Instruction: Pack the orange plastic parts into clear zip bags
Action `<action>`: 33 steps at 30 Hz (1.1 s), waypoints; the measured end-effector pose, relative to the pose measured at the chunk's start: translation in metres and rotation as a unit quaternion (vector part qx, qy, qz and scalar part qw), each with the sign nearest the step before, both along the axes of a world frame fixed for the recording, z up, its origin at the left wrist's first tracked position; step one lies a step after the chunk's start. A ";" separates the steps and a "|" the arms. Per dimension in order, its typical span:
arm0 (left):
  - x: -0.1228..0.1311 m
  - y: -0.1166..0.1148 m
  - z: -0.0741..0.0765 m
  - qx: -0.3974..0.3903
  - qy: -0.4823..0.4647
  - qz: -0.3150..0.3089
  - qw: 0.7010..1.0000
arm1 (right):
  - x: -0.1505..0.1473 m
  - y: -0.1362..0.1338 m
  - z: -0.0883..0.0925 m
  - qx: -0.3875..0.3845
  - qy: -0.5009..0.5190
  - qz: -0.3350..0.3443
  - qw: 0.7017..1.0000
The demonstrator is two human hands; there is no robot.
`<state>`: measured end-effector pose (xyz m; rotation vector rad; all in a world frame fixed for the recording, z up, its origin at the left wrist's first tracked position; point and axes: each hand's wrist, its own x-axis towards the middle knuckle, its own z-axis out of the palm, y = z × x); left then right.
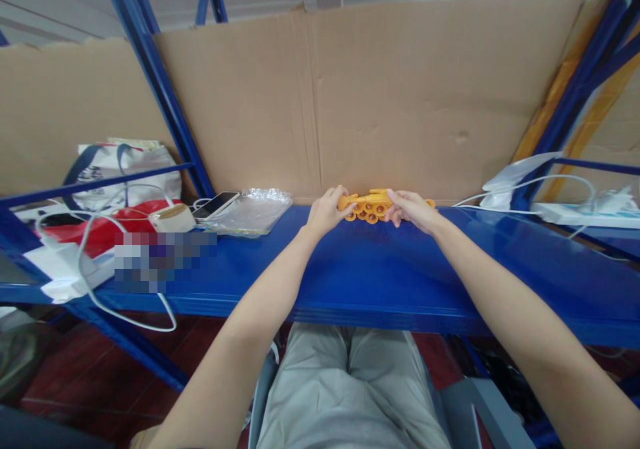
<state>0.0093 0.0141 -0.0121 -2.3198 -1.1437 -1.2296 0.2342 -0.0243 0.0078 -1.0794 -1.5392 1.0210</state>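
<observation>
An orange plastic toy [373, 205] with a row of small round wheels rests at the back of the blue metal shelf [360, 269], close to the cardboard backing. My left hand [326, 210] is closed on the toy's left end. My right hand [411, 209] is closed on its right part, with a bit of orange sticking out past the fingers. Both forearms reach forward over the shelf.
A clear plastic bag [253, 210], a phone [217, 204], a tape roll [173, 218] and white cables [100, 262] lie to the left. A white power strip with chargers [575, 210] sits right. Cardboard [380, 96] walls the back; blue uprights [160, 82] frame it.
</observation>
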 end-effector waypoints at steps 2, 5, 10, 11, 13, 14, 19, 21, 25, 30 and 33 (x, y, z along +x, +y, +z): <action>0.001 -0.001 0.001 0.000 0.004 -0.002 1.000 | -0.003 0.000 0.000 0.004 -0.022 -0.042 0.999; 0.002 -0.003 0.002 -0.005 0.006 -0.003 1.000 | -0.004 0.001 0.000 0.014 -0.045 -0.100 0.994; 0.001 -0.005 0.004 -0.019 -0.009 0.008 1.000 | 0.001 0.002 0.002 0.040 -0.031 -0.066 0.997; 0.000 -0.006 0.005 -0.018 -0.012 0.009 1.000 | 0.002 0.002 0.002 0.060 -0.027 -0.048 0.997; 0.000 -0.006 0.005 -0.014 -0.014 0.011 1.000 | 0.003 0.003 0.001 0.100 -0.022 -0.029 0.994; 0.000 -0.006 0.006 -0.011 -0.014 0.012 1.000 | 0.003 0.003 0.001 0.107 -0.023 -0.025 0.994; 0.003 -0.010 0.007 0.000 -0.002 0.008 1.000 | -0.002 0.002 0.000 0.059 -0.052 -0.072 0.994; 0.004 -0.011 0.007 0.003 0.000 0.005 1.000 | -0.003 0.001 0.002 0.036 -0.067 -0.096 0.993; 0.004 -0.011 0.006 0.003 -0.007 0.009 1.000 | 0.003 0.000 0.005 0.025 -0.072 -0.068 0.995; 0.002 -0.009 0.006 0.005 -0.015 0.014 1.000 | 0.009 0.002 0.003 0.117 -0.052 -0.005 0.992; 0.003 -0.010 0.007 0.007 -0.011 0.013 1.000 | 0.005 0.001 0.003 0.109 -0.045 -0.023 0.993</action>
